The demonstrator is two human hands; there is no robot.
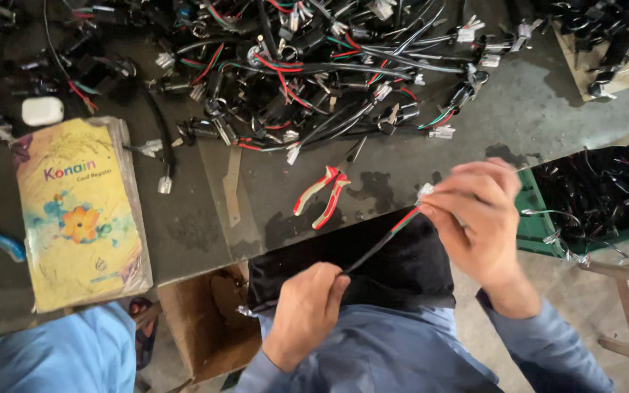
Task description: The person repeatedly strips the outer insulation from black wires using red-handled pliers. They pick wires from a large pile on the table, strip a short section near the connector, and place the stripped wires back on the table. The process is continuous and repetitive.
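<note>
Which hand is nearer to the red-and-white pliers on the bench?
The right hand. It holds the cable at its connector end, just right of the pliers. The left hand grips the cable lower down, below the bench edge.

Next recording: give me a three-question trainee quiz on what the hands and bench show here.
1. True or false: both hands grip the same black sheathed cable.
2. Which hand pinches the white connector? A) left hand B) right hand
3. Fill in: the red-and-white handled ___ lie on the workbench, below the pile of wiring harnesses.

Key: 1 true; 2 B; 3 pliers.
</note>
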